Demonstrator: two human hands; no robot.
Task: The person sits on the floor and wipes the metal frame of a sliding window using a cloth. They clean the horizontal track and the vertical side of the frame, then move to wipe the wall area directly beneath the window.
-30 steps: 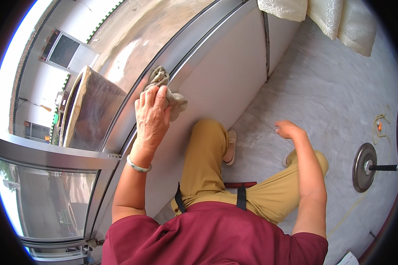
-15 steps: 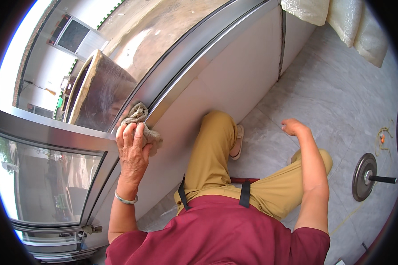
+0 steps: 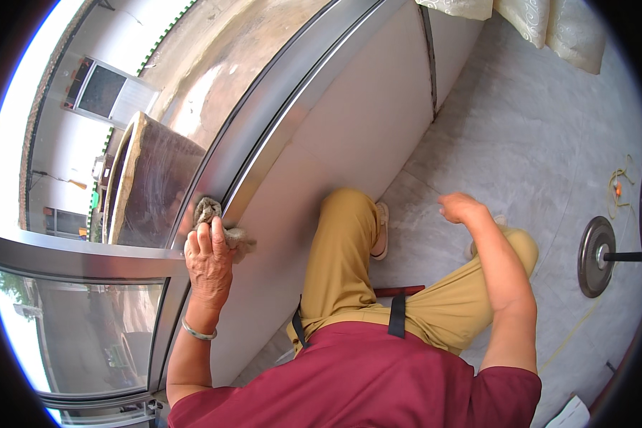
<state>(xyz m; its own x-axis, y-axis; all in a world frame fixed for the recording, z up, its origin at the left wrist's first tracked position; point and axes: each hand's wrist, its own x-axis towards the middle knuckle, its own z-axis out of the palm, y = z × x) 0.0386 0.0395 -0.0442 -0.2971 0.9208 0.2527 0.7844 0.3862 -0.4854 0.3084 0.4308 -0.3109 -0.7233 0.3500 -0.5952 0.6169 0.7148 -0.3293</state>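
Observation:
My left hand (image 3: pixel 209 273) is closed on a crumpled grey-beige rag (image 3: pixel 239 241). It presses the rag against the metal window frame (image 3: pixel 253 153), at the corner where the long sloping rail meets the crosspiece. Part of the rag bunches above the fingertips, and the rest hangs beside the thumb over the white panel (image 3: pixel 314 167). Out over the floor, above my bent right knee, hovers my right hand (image 3: pixel 460 207). Its fingers are curled in and nothing shows in them.
Behind the glass stands a large brown jar-like vessel (image 3: pixel 157 185). To the right, a dark round weight plate (image 3: pixel 596 257) sits on a bar by the wall. A yellow cord (image 3: pixel 615 189) lies on the grey tiled floor (image 3: pixel 506 135). Pale curtains (image 3: pixel 571 32) hang at the top right.
The view has shifted, and the frame corner with the rag now appears lower. My left hand keeps hold of the rag at that corner. My right hand stays raised over the floor.

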